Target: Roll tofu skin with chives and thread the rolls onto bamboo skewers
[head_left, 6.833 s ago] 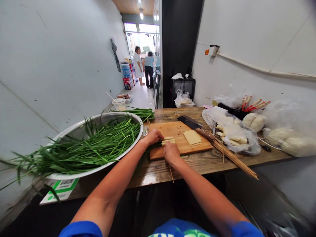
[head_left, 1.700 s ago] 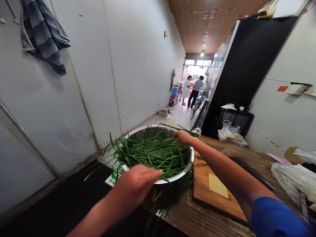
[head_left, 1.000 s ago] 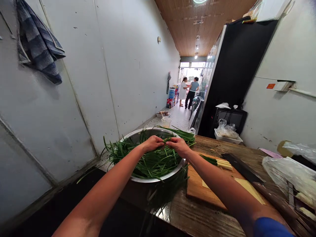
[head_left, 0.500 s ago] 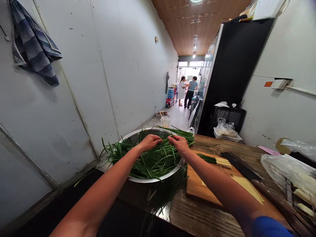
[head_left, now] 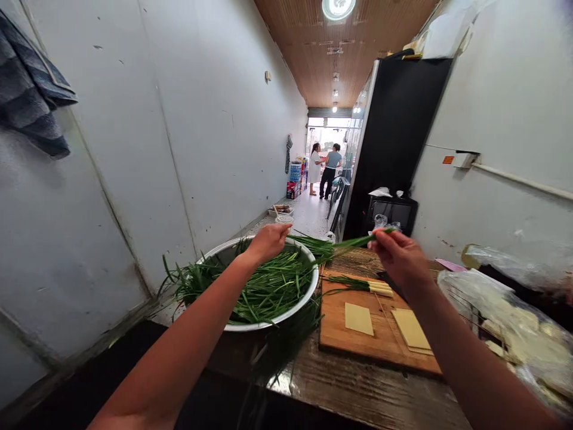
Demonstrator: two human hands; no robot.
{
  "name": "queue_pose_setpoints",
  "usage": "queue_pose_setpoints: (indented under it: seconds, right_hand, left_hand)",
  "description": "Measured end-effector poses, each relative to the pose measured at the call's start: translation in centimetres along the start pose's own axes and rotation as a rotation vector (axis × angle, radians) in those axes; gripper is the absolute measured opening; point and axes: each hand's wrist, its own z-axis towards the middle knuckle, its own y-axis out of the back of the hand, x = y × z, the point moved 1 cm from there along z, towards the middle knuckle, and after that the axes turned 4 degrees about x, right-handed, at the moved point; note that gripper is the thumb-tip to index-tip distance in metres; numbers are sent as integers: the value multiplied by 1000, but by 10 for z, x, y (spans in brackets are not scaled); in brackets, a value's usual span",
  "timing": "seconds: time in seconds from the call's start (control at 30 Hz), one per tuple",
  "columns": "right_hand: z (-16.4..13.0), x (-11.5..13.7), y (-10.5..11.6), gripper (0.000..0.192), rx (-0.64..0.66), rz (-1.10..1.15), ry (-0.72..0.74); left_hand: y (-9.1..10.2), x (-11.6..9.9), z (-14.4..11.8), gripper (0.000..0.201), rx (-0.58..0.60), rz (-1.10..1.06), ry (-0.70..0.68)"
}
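Note:
My right hand pinches a few long garlic chives by one end, raised above the back of the cutting board; their other ends trail left towards the bowl. Over the bowl's far side, my left hand has its fingers pressed together, and whatever may be in them is hidden. The wide metal bowl is heaped with green chives. On the wooden cutting board lie a single square pale-yellow sheet, a stack of similar sheets, thin sticks, and pale rolls with chives sticking out.
The knife is mostly behind my right arm. Plastic bags with pale food lie on the right side of the table. More chives hang over the bowl's near edge. Two people stand far off by the doorway.
My right hand has moved from the bowl to the right, drawing chives with it and uncovering the sheets. My left hand stays over the bowl. The view has turned slightly right.

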Motion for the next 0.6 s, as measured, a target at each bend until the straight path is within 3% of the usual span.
queue_pose_setpoints:
  seconds: [0.07, 0.17, 0.23, 0.3, 0.43, 0.6]
  right_hand:
    - [-31, -6, 5, 24, 45, -7, -77]
    - [-68, -18, 4, 22, 99, -8, -141]
    - [-84, -19, 3, 19, 133, -25, -137]
    - [-95, -15, 5, 17, 130, -41, -106]
    - [-112, -4, 21, 15, 43, -56, -67]
    - [-134, -4, 46, 20, 9, -31, -112]
  left_hand:
    - [0, -46, -3, 36, 85, -302, -113]
    - [-15, -108, -22, 34, 377, -637, -162]
    - [-26, -137, -39, 36, 532, -768, -167]
    - [-32, -154, -53, 39, 623, -844, -128]
    - [-40, -173, -68, 37, 648, -823, -97]
    - [-75, -189, -73, 33, 677, -844, -63]
